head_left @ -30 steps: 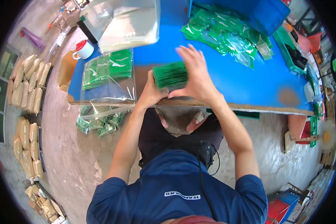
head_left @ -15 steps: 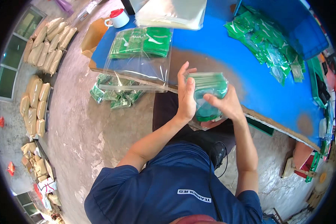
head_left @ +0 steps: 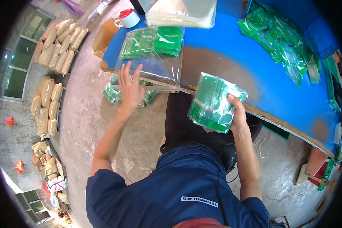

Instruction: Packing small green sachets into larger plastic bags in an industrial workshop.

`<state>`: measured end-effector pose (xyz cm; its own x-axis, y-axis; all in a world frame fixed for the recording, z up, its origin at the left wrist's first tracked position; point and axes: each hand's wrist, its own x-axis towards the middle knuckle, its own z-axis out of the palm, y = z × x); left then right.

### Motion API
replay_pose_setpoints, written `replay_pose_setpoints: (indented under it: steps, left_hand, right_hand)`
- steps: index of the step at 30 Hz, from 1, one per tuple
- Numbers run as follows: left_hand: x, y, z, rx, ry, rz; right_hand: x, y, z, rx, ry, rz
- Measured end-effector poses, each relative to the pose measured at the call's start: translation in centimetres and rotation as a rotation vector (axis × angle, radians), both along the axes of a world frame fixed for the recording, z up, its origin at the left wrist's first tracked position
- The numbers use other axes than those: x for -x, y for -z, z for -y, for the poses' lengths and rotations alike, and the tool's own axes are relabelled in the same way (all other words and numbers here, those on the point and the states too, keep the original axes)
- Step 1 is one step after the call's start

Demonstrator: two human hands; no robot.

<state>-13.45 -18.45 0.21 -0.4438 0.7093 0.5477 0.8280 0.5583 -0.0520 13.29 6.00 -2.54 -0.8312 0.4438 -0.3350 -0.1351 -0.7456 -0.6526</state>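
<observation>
My right hand (head_left: pixel 238 114) grips a stack of green plastic packets (head_left: pixel 214 102) by its right side, thumb on top, in front of the table edge. My left hand (head_left: pixel 132 89) is off the stack, fingers stretched and apart, close to the mouth of a large clear plastic bag (head_left: pixel 159 72). That bag lies on the table and hangs a little over its edge. Inside it are two stacks of green packets (head_left: pixel 168 41) side by side. Whether the left fingers touch the bag's film, I cannot tell.
On the blue table (head_left: pixel 216 41) lie a pile of clear bags (head_left: pixel 182 13) and a white mug with a red lid (head_left: pixel 128 19). Loose green packets (head_left: pixel 277 38) spill from a blue bin (head_left: pixel 311 28). More packets (head_left: pixel 112 93) lie below the table edge. Filled sacks (head_left: pixel 60 47) are stacked at left.
My left hand has let go of the packet stack and moved left to the clear bag. The right hand alone now holds the stack, turned flatter. The whole view has shifted slightly.
</observation>
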Motion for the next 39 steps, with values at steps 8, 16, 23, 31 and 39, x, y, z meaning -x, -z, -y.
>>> replay_pose_setpoints:
  steps: [8, 16, 23, 31, 39]
  left_hand:
    - [8.7, -2.0, 4.4, 0.017, 0.029, 0.062]
    - [6.8, -2.0, -1.5, -0.007, 0.464, -0.077]
    - [2.5, -6.0, -7.9, -0.153, 0.454, 0.319]
    - [-1.1, -8.3, -11.9, -0.252, 0.387, 0.589]
    - [-5.7, -10.3, -16.0, -0.207, 0.667, 0.304]
  right_hand:
    - [1.5, -2.3, 3.0, -0.245, -0.131, -0.07]
    - [5.4, -2.3, 6.1, -0.488, -0.107, -0.118]
    - [11.6, -2.6, 7.2, -0.207, -0.275, -0.009]
    - [13.9, -2.7, 4.5, -0.104, -0.161, 0.035]
    - [17.7, -4.4, 0.8, -0.382, -0.194, -0.055]
